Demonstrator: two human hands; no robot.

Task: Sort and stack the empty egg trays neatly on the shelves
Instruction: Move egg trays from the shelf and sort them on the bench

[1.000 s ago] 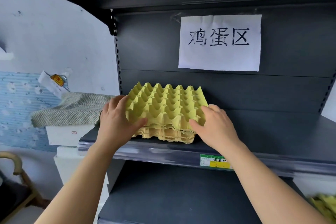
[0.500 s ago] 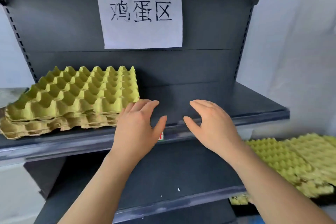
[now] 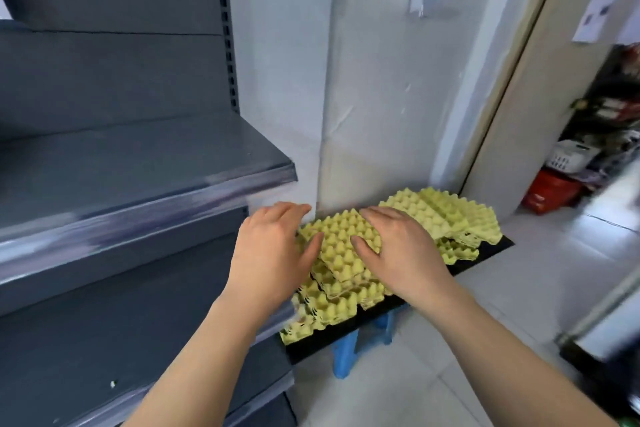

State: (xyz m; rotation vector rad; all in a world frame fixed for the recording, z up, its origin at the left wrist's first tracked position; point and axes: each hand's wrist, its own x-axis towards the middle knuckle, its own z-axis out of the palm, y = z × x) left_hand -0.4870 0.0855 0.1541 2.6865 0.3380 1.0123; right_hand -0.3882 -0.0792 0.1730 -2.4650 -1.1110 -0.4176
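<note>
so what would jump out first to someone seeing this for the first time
The bright yellow egg trays catch the eye first, heaped untidily on a black board that rests on a blue stool, just right of the shelving. Next come the left hand and right hand, both open and spread over the nearest heap. The grey shelf fills the left side.
</note>
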